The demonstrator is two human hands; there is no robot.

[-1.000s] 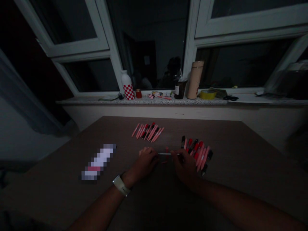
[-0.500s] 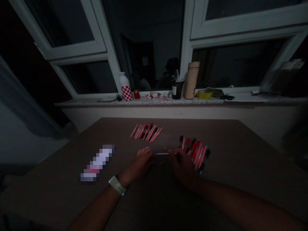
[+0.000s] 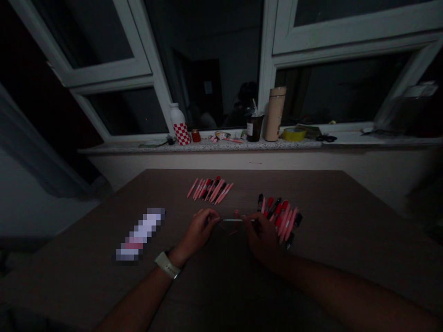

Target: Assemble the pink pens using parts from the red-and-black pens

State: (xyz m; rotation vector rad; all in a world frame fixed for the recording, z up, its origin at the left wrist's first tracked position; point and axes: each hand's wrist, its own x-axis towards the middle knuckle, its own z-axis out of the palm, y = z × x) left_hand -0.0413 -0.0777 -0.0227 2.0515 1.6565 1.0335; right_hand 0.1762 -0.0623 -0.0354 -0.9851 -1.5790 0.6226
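Note:
A thin whitish pen refill (image 3: 232, 220) lies level between my two hands, just above the table. My right hand (image 3: 261, 236) pinches its right end between thumb and fingers. At the refill's left end, the thumb and index fingertips of my left hand (image 3: 203, 226) come together; a watch is on that wrist. Small pink pen parts (image 3: 233, 232) lie on the table below the refill, and another small pink part (image 3: 236, 213) shows just behind it. Dim light hides finer detail at the fingertips.
Beside my right hand lies a group of pink, red and black pens (image 3: 285, 220). Farther back is a second row of pens (image 3: 211, 190). A blurred-out phone-like object (image 3: 141, 234) rests at left. Bottles, a cup and yellow tape (image 3: 294, 134) stand on the windowsill.
My left hand has turned and its fingers have drawn into a pinch at the refill's left end, so the thumb and index finger now show clearly. My right hand stays nearly still.

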